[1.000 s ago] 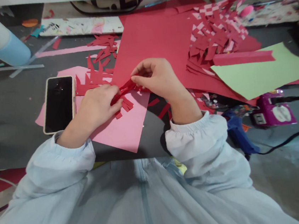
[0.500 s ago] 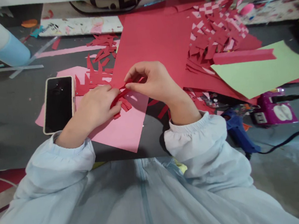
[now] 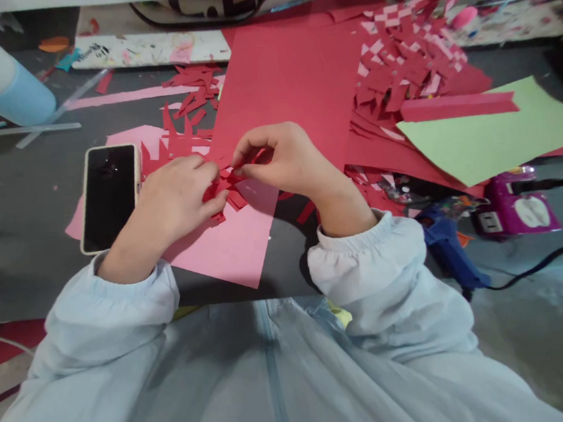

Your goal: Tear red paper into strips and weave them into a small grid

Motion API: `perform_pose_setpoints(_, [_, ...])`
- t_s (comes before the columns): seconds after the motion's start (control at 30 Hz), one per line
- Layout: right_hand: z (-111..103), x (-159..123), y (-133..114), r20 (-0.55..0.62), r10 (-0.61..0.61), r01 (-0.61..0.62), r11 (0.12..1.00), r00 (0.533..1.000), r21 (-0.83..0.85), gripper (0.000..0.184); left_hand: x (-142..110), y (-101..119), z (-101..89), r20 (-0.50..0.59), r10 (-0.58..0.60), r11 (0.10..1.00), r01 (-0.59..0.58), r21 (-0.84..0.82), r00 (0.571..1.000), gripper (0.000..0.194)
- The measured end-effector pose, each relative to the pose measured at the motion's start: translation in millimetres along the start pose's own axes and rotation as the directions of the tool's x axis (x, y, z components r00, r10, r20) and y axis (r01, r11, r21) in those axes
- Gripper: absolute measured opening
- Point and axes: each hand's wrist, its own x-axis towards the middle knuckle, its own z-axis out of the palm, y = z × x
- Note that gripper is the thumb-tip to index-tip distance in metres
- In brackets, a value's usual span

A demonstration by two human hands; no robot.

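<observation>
My left hand (image 3: 179, 195) is closed, thumb and fingers pinching red paper strips (image 3: 228, 180) above a pink sheet of paper (image 3: 225, 247). Facing it from the right, my right hand (image 3: 280, 157) pinches the same bunch of red paper strips with thumb and forefinger. Where exactly the strips cross is partly hidden by the fingers. Short red strip ends lie on the pink sheet just below. Behind the hands spreads a large red sheet of paper (image 3: 291, 69). Cut red paper pieces (image 3: 193, 89) are piled beyond my left hand.
A phone (image 3: 110, 199) lies left of my left hand. At the right are woven red-and-pink paper pieces (image 3: 401, 57), a light green sheet (image 3: 504, 127), a blue glue gun (image 3: 451, 247) and a purple box (image 3: 517, 203) with a black cord. A white-and-blue cylinder (image 3: 22, 90) stands back left.
My right hand has shifted slightly down and left, closer to my left hand. The red strips between them now look bunched or crossed instead of stretched out.
</observation>
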Motion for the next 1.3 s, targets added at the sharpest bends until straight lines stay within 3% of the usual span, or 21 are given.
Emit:
perform_pose_setpoints(0.13, [0.0,0.7,1.1,0.012,0.019,-0.019,1.000,1.000,-0.002,0.013,-4.1,3.2,-4.1,-0.069,-0.066,0.998,0.065,-0.024,0.995,0.028])
perform_pose_setpoints(0.3, [-0.4,0.5,1.5,0.027,0.026,-0.027,1.000,0.999,0.005,0.012,-3.5,6.2,-0.4,0.083,0.109,0.994,-0.108,-0.007,0.991,0.030])
perform_pose_setpoints(0.5, [-0.2,-0.2,1.0,0.017,0.037,-0.037,0.999,0.999,-0.002,0.010,-2.2,7.0,3.3,0.200,0.153,0.988,-0.156,0.003,0.968,0.043])
perform_pose_setpoints(0.83, [-0.5,0.6,0.3,0.016,0.027,-0.027,1.000,0.999,-0.009,0.008,-0.6,4.4,3.0,0.181,0.107,0.994,-0.111,0.010,0.978,0.037])
perform_pose_setpoints(1.3, [-2.9,0.0,0.5,0.054,0.034,-0.033,0.999,0.998,-0.001,0.010,-2.1,1.3,0.2,0.180,0.120,0.991,-0.129,0.040,0.976,0.043])
